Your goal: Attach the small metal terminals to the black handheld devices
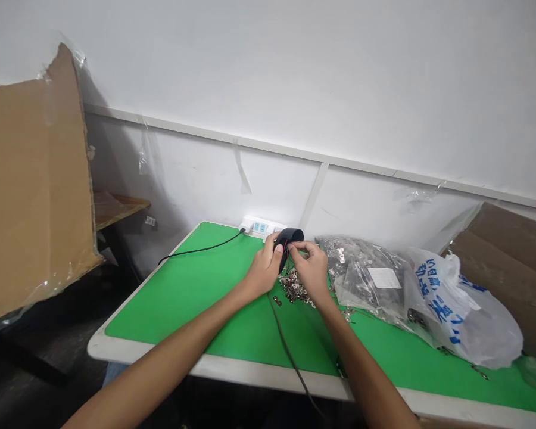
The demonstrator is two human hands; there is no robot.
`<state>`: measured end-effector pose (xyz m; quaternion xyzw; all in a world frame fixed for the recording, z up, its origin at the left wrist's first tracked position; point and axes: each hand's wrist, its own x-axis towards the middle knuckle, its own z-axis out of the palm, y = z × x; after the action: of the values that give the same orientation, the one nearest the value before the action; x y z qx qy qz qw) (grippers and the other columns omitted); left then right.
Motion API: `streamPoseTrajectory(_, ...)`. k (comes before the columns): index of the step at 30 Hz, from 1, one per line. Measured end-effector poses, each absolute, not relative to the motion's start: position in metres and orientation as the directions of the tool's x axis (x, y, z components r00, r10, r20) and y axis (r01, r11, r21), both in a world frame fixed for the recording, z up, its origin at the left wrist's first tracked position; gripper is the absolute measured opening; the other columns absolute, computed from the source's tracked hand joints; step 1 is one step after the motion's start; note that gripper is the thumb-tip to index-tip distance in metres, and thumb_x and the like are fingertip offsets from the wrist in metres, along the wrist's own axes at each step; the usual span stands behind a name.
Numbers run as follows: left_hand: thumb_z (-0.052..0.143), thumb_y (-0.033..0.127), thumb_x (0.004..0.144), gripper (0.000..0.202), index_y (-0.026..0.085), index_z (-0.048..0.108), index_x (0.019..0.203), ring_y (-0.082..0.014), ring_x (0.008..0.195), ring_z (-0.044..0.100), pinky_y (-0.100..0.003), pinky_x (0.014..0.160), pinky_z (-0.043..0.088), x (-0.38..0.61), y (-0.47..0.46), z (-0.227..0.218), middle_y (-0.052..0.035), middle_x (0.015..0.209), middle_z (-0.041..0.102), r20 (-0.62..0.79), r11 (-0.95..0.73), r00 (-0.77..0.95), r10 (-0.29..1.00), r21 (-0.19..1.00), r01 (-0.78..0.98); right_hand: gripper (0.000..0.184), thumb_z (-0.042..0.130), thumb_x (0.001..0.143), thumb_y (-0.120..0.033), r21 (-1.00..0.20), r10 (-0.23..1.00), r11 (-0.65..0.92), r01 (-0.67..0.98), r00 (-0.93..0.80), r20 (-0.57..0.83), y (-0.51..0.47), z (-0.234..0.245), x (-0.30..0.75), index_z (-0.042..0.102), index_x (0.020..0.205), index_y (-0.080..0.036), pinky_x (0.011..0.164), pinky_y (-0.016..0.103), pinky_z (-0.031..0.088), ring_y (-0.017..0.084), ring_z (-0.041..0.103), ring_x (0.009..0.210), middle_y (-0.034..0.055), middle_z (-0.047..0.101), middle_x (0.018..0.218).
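At 12 o'clock on the bench [196, 298], left hand [264, 267] and right hand [311, 268] pinch a black part [290, 235], possibly red-wired. A slip could drop it among loose metal terminals [295, 290] beneath.

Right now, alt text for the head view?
The left hand and right hand hold a small black part with red wire, over a pile of metal pieces on a green table. To the right lie clear bags.

A plain white wall [295, 71] backs the green-topped, white-edged surface [192, 298]. A brown cardboard sheet [27, 190] stands left, above dark floor [40, 375].
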<state>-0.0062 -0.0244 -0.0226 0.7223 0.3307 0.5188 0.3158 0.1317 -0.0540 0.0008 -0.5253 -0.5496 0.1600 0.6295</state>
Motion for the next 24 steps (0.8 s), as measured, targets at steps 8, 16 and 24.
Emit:
streamPoseTrajectory(8,0.055,0.07,0.091,0.06,0.021,0.053,0.125,-0.0177,0.063,0.062,-0.029,0.059,0.052,0.004,-0.021,-0.016,-0.0001,0.078,0.064,0.315,-0.251,0.233,0.92,0.931,-0.266,0.049,0.09,0.06,-0.051,-0.94,0.905,0.316,-0.127,0.339,0.258,-0.041,-0.004,0.135,0.061,0.087,-0.022,0.069,0.031,0.055,0.016,0.065,0.072,-0.0003,0.069,0.08)
streamPoseTrajectory(16,0.078,0.057,0.077,0.058,0.019,0.054,0.114,-0.0162,0.056,0.067,-0.027,0.05,0.055,0.002,-0.02,-0.002,-0.002,0.081,0.071,0.154,0.052,0.385,0.91,0.878,-0.476,0.042,0.083,0.069,-0.058,-0.918,0.959,0.255,-0.304,0.202,0.199,-0.043,0.0,0.139,0.069,0.082,-0.021,0.066,0.026,0.055,0.013,0.06,0.069,0.0002,0.067,0.077)
streamPoseTrajectory(24,0.079,0.045,0.078,0.048,0.017,0.058,0.11,-0.014,0.051,0.067,-0.023,0.047,0.051,-0.001,-0.02,0.0,-0.0028,0.079,0.072,0.11,0.112,0.445,0.889,0.889,-0.444,0.042,0.085,0.065,-0.055,-0.938,0.962,0.244,-0.246,0.187,0.201,-0.043,-0.002,0.138,0.072,0.087,-0.022,0.063,0.026,0.054,0.012,0.057,0.065,-0.0018,0.063,0.075)
